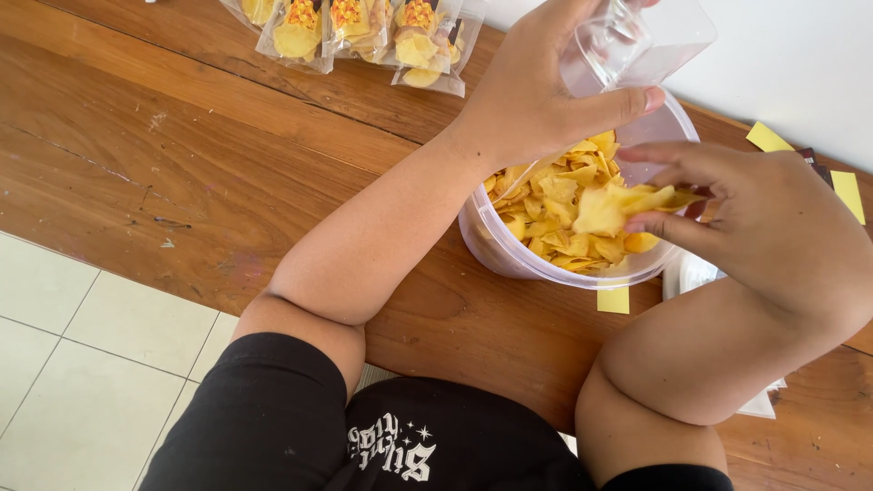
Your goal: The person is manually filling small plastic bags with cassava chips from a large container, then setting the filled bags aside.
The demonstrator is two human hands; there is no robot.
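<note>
While the left hand (536, 91) grips a clear bag (637, 41), the right hand (755, 214) pinches chips (627, 202).

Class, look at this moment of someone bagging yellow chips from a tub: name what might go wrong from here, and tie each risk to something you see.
1. The right hand pinches several chips loosely at the fingertips; some may drop outside the tub.
2. The left hand holds the clear bag with its mouth barely spread, so chips may miss it or snap.
3. The tub sits near the table edge; a forearm nudge might tip it.
</note>
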